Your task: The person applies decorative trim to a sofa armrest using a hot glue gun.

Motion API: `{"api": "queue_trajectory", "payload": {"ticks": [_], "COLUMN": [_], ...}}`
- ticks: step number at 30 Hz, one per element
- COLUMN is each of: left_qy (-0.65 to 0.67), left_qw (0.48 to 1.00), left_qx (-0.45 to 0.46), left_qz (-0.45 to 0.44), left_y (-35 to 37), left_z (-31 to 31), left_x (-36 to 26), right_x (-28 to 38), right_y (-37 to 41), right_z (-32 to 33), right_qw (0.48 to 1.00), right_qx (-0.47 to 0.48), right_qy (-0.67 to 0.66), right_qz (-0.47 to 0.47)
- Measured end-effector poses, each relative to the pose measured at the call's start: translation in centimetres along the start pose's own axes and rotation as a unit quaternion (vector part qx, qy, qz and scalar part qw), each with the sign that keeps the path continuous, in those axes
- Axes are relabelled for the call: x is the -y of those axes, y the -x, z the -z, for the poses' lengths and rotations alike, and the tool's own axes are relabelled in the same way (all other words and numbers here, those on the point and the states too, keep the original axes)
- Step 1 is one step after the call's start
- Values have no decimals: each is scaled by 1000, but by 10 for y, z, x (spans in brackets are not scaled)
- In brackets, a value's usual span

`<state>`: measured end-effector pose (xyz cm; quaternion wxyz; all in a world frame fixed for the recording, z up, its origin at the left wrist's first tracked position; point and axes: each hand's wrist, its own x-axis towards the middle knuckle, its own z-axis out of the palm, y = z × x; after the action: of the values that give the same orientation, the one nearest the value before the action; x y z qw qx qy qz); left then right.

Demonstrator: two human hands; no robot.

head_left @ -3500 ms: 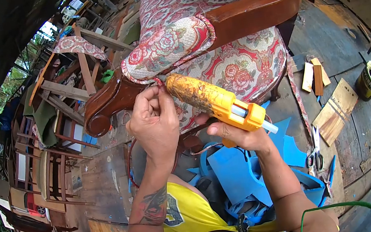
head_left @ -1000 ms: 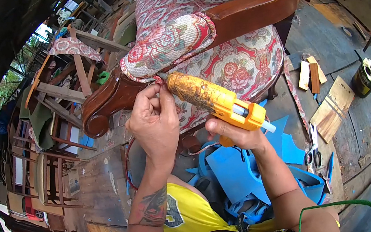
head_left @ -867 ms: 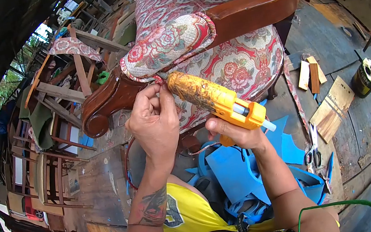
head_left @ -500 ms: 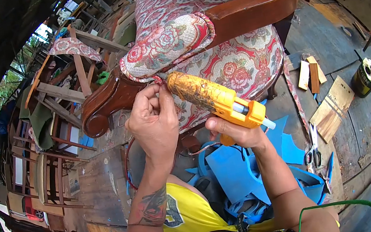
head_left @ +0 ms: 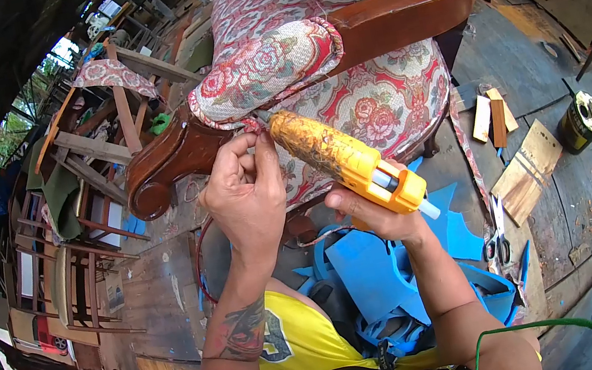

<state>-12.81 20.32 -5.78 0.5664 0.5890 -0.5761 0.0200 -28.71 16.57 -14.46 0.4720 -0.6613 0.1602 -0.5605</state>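
A yellow glue gun with a stained front is held in my right hand, a white glue stick poking from its back. Its nozzle touches or nearly touches the lower edge of the floral armrest pad. Right beside the nozzle, my left hand pinches the end of the red patterned trim hanging at that edge. The pad sits on the carved wooden arm of a sofa, whose seat front has the same floral fabric.
Blue foam scraps lie below my hands. Scissors, wood pieces and an open can are on the floor to the right. Chair frames are piled at the left. A green cord crosses the lower right.
The glue gun's rear has dipped slightly to the right and down. My left hand keeps its pinch, and the view has shifted a little.
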Motion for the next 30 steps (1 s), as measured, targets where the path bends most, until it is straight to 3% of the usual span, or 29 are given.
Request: {"api": "queue_trajectory", "payload": {"ticks": [3,6,10,25,30], "left_qy": [-6,-9,1,4,14], "left_qw": [1000,1000,1000,1000,1000], "left_qx": [-6,-13,-18,-6,-5], "left_qz": [-1,-4,1,2,11], "left_y": [-1,-1,-1,-2,-1], "left_z": [0,1,0,0,0], "left_x": [2,4,5,7,6], "right_x": [-2,-1,0,0,-4], "right_y": [0,1,1,1,3], "right_z": [-3,-4,-3,-7,-8], "right_qw": [999,1000,1000,995,987], "right_qx": [-19,-16,-19,-18,-40], "right_qy": [2,-21,-15,90,124], "right_qz": [34,-7,5,40,91]}}
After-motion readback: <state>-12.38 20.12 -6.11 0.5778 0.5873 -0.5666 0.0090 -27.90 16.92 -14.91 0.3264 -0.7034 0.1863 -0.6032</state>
